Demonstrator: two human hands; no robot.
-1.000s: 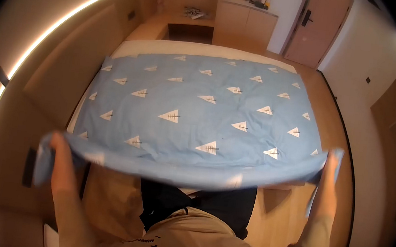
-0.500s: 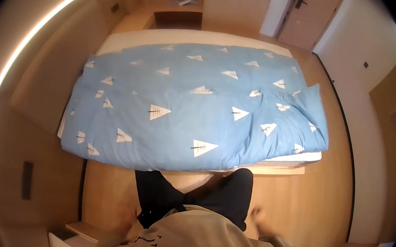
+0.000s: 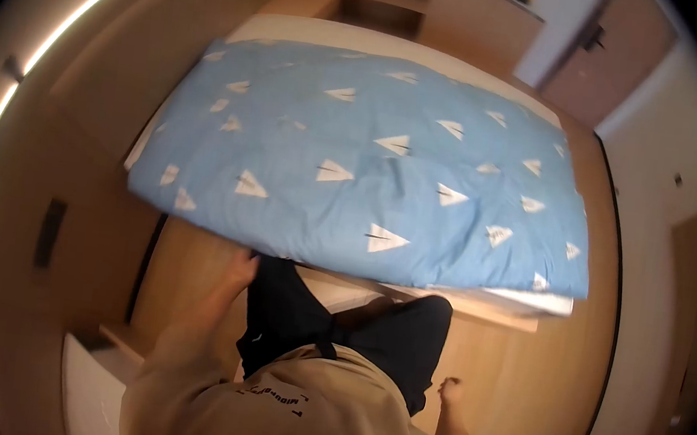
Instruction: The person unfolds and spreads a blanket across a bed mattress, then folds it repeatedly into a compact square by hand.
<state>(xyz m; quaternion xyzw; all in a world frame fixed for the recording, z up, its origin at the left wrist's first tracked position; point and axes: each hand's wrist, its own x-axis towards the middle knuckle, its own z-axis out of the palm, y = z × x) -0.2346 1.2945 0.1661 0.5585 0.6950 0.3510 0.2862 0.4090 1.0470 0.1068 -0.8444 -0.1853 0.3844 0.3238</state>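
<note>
A blue duvet [image 3: 289, 138] printed with white tree shapes covers most of the bed, its surface softly wrinkled. My left hand [image 3: 246, 265] is beside my left knee, close to the duvet's near edge. Its fingers are blurred and partly hidden, so I cannot tell whether they touch the cloth. Low beside my right thigh hangs my right hand [image 3: 450, 390], apart from the bed, with its fingers curled in and nothing visible in them. Part of the white mattress [image 3: 532, 301] shows under the duvet at the near right corner.
Past the bed stand a wooden cabinet [image 3: 482, 26] and a door [image 3: 611, 63]. A strip light [image 3: 59, 38] runs along the left wall. Behind my left arm is a white panel [image 3: 93, 386]. Wooden floor [image 3: 518, 391] lies on the right, and the bed base [image 3: 484, 310] projects below the mattress.
My view has turned and shifted. My left hand has come forward from beside my hip to the duvet's near edge. The duvet's raised right corner now lies flatter and further down.
</note>
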